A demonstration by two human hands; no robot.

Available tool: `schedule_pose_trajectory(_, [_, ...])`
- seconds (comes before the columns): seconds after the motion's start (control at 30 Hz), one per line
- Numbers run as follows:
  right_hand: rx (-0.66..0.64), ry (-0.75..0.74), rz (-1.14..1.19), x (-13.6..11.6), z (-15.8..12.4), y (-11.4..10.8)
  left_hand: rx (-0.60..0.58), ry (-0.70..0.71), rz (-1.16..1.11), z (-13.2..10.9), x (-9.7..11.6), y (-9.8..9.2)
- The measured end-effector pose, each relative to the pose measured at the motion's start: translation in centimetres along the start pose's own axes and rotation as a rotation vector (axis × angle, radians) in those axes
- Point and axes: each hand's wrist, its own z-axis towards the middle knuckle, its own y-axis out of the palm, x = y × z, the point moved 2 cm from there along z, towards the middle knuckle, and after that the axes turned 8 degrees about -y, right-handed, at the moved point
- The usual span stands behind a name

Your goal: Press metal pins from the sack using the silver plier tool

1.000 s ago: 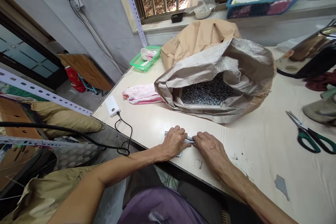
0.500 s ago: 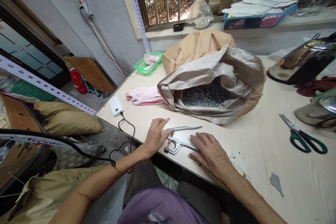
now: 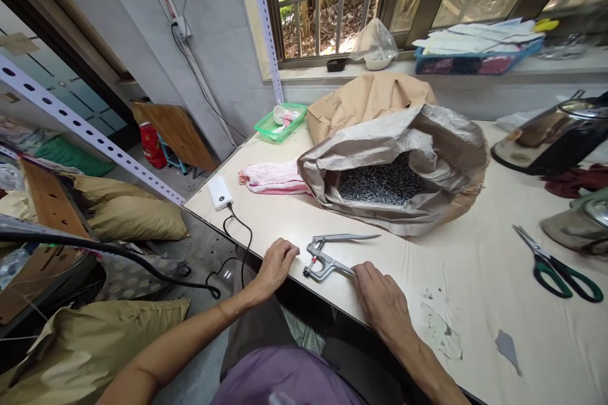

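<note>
Metal hand pliers [image 3: 327, 253] lie on the pale table [image 3: 475, 278] near its front edge, handles spread apart. My left hand [image 3: 275, 264] rests at the table edge just left of the pliers' head, fingers loosely curled, holding nothing that I can see. My right hand [image 3: 380, 294] lies flat on the table, its fingertips touching the end of the lower handle. Behind the pliers stands an opened silver-lined sack [image 3: 403, 164] full of small dark metal parts [image 3: 380, 180].
A pink cloth [image 3: 273, 178], a white power bank [image 3: 220, 192] with a black cable and a green basket [image 3: 280, 121] sit at the left. Green-handled scissors [image 3: 555, 264], metal pots [image 3: 551, 133] and a red cloth lie right. A blue tray [image 3: 475, 58] is on the windowsill.
Both hands were closed together over the pliers. They have let go, the handles have sprung apart, and my left hand has drawn back to the table edge. The view has tilted up.
</note>
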Motion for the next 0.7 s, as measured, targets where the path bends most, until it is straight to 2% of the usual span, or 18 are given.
schedule_pose_trajectory(0.1, [0.045,0.044,-0.041,0.0,-0.2,-0.2,-0.011,-0.015,-0.033,0.3,0.0,0.4])
schedule_pose_trajectory(0.27, [0.148,0.082,0.02,0.2,-0.5,-0.8,-0.103,-0.148,-0.067,1.1,-0.5,0.9])
schedule_pose_trajectory(0.4, [0.148,0.235,0.145,1.0,-1.5,-1.2,-0.077,0.041,0.071,1.3,-0.2,1.7])
schedule_pose_trajectory(0.5, [0.163,0.355,0.194,1.9,-2.8,-1.6,-0.062,0.193,0.218,1.9,0.9,3.3])
schedule_pose_trajectory(0.63, [0.151,0.436,0.218,2.8,-4.5,-1.9,-0.074,0.346,0.497,4.3,2.6,5.7])
schedule_pose_trajectory(0.7, [0.14,0.464,0.218,2.9,-5.3,-2.0,-0.112,0.396,0.585,5.3,2.9,6.1])
